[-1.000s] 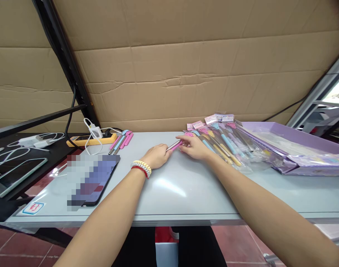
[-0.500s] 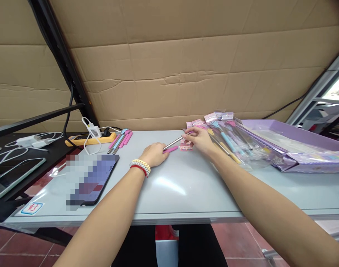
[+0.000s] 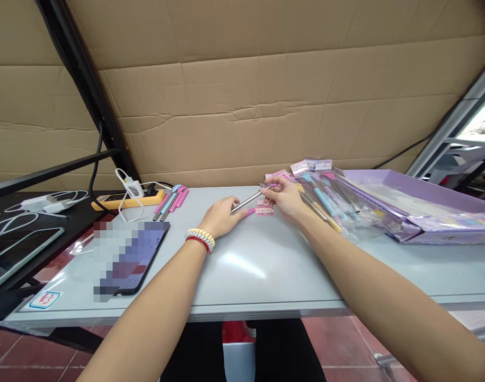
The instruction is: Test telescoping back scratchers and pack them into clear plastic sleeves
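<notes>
A thin silver metal rod [image 3: 246, 202] slants between my hands above the grey table. My left hand [image 3: 223, 216], with a braided bracelet at the wrist, has its thumb and fingers closed on the rod's lower left end. My right hand [image 3: 282, 195] pinches the upper right end. A pink handle [image 3: 250, 211] lies by my left fingertips, partly hidden. Small pink printed cards [image 3: 264, 211] lie on the table just below my right fingers. Bagged sticks with coloured handles [image 3: 325, 201] are heaped right of my right hand.
At the right stands a purple tray [image 3: 433, 201]. Pink and blue sticks [image 3: 174, 200] lie at the left rear, beside a yellow power strip [image 3: 147, 198] with white cables. A dark phone [image 3: 141, 260] rests on the table's left part. Cardboard [image 3: 246, 106] rises behind.
My left hand has risen slightly and its fingers have shifted around the rod's end. The rod sits a little higher on the left, and less of the pink handle shows.
</notes>
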`<move>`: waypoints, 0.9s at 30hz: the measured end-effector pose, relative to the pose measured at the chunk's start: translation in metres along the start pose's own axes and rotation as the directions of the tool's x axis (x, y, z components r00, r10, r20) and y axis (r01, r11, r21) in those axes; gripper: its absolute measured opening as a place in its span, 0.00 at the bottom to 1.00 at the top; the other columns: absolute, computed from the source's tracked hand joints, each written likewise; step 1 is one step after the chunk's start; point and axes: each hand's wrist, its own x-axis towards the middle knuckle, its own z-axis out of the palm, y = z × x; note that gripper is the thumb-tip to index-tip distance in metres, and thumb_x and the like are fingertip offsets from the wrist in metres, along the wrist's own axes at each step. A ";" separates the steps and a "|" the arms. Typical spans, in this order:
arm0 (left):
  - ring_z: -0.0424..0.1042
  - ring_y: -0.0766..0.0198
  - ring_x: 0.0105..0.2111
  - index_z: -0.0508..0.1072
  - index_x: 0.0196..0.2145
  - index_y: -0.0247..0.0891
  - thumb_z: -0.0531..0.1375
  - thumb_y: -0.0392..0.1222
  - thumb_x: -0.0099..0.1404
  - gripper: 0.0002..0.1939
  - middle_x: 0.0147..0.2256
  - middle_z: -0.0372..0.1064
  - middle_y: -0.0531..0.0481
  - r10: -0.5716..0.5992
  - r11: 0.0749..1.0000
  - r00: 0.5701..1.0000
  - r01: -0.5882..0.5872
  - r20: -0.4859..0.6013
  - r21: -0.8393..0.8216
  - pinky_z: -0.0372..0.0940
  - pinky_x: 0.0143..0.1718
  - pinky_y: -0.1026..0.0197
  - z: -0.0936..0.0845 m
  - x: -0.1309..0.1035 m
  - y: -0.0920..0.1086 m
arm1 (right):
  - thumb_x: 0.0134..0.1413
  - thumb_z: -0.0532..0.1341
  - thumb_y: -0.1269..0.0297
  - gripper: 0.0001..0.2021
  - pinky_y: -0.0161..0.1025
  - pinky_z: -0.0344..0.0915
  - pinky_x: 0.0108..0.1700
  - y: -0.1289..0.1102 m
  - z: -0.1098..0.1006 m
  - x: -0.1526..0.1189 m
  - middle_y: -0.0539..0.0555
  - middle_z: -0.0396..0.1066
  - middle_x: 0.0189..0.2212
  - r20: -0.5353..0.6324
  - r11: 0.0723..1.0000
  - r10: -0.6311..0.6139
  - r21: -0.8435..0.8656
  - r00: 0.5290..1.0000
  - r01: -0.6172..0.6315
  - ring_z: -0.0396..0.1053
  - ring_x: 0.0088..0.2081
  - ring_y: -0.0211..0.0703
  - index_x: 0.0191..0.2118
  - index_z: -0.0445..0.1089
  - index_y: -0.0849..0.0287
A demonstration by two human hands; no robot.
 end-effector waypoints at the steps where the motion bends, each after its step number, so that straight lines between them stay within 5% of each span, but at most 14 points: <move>1: 0.70 0.59 0.39 0.69 0.45 0.41 0.50 0.54 0.66 0.19 0.42 0.72 0.48 0.016 1.000 1.000 -0.016 -0.009 -0.009 0.62 0.37 0.60 0.000 0.000 0.001 | 0.28 0.73 0.56 0.27 0.31 0.59 0.17 0.000 0.002 -0.001 0.44 0.65 0.15 0.013 1.000 -0.008 -0.003 1.000 0.008 0.64 0.16 0.35 0.36 0.63 0.59; 6: 0.70 0.58 0.39 0.68 0.47 0.40 0.46 0.42 0.68 0.15 0.41 0.73 0.48 0.023 0.999 0.998 -0.021 -0.053 0.030 0.62 0.39 0.59 0.000 0.001 0.004 | 0.34 0.70 0.54 0.26 0.31 0.61 0.17 -0.003 0.009 -0.005 0.49 0.71 0.27 0.104 0.997 -0.066 -0.022 0.992 0.069 0.69 0.20 0.37 0.40 0.63 0.59; 12: 0.68 0.57 0.46 0.68 0.50 0.40 0.45 0.42 0.69 0.17 0.47 0.70 0.47 0.039 0.998 0.992 -0.033 -0.120 0.049 0.62 0.45 0.58 -0.001 -0.001 0.012 | 0.41 0.67 0.61 0.25 0.32 0.64 0.20 -0.005 0.016 -0.015 0.57 0.69 0.48 0.341 0.994 -0.064 -0.061 0.938 0.090 0.73 0.30 0.40 0.49 0.65 0.55; 16: 0.67 0.59 0.49 0.63 0.56 0.43 0.44 0.39 0.69 0.20 0.51 0.68 0.49 0.016 1.000 0.988 -0.017 -0.153 -0.005 0.62 0.47 0.59 -0.001 -0.001 0.018 | 0.40 0.68 0.62 0.26 0.32 0.64 0.23 -0.007 0.024 -0.021 0.55 0.72 0.42 0.415 0.992 -0.091 -0.042 0.905 0.119 0.71 0.30 0.38 0.50 0.68 0.55; 19: 0.68 0.60 0.48 0.62 0.56 0.45 0.44 0.39 0.70 0.19 0.50 0.68 0.50 -0.018 1.000 0.978 0.017 -0.210 -0.004 0.62 0.46 0.60 -0.002 -0.001 0.017 | 0.41 0.68 0.55 0.19 0.33 0.62 0.21 -0.011 0.022 -0.020 0.53 0.72 0.30 0.342 0.993 -0.069 -0.062 0.937 0.096 0.68 0.24 0.36 0.40 0.72 0.59; 23: 0.69 0.60 0.44 0.67 0.50 0.46 0.44 0.47 0.71 0.17 0.45 0.71 0.51 0.047 0.999 0.976 -0.042 -0.213 0.027 0.62 0.44 0.60 -0.001 -0.001 0.014 | 0.41 0.65 0.43 0.23 0.31 0.54 0.17 -0.008 0.019 -0.016 0.52 0.70 0.23 0.223 0.997 0.052 -0.062 0.973 -0.039 0.60 0.17 0.30 0.28 0.69 0.62; 27: 0.70 0.60 0.40 0.71 0.43 0.45 0.46 0.44 0.70 0.15 0.39 0.72 0.51 0.102 0.994 0.981 -0.094 -0.164 0.056 0.63 0.41 0.60 0.003 -0.001 0.017 | 0.41 0.64 0.42 0.24 0.30 0.47 0.16 0.001 0.026 -0.015 0.49 0.65 0.17 0.270 0.997 0.059 0.030 0.961 -0.070 0.54 0.16 0.29 0.24 0.66 0.62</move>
